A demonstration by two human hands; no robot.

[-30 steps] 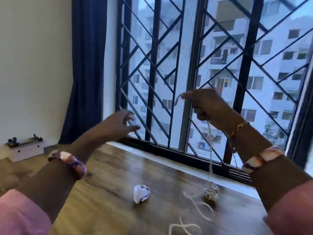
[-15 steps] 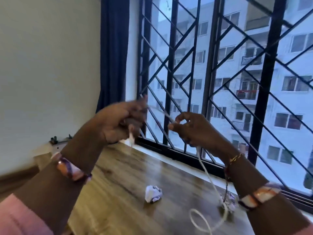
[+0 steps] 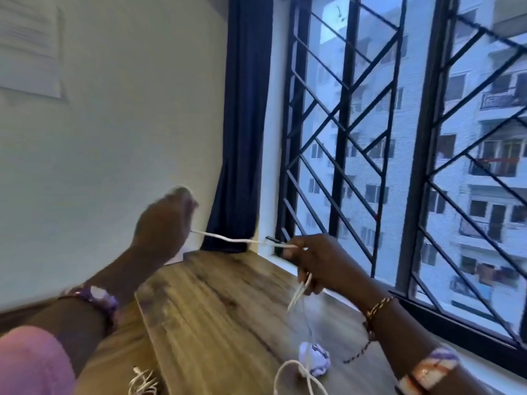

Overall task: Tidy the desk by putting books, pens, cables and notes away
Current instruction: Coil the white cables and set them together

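A white cable [image 3: 228, 238] is held taut in the air above the far part of the wooden desk [image 3: 228, 303], stretched between the two hands. Its left end is gripped by the left hand [image 3: 164, 220], which is raised and blurred, with the fingers curled round the cord. Its right end is pinched by the right hand [image 3: 316, 263], from which the rest of the cable hangs down to a loose loop [image 3: 296, 374] on the near desk. The stretch seems to be meant for measuring off a length, so that the cord can be wound into a coil before it is put away; this is a judgement only.

Just beside the loop, a crumpled paper ball [image 3: 315, 359] is left lying on the desk, probably one of the notes still to be cleared. A second bundle of pale cord [image 3: 142, 382] is seen at the near edge, left of the loop.

No box, drawer or tray is visible, so where the cable is to be stored cannot be told. To the right, a barred window [image 3: 356, 138] and a dark curtain [image 3: 245, 124] are seen.
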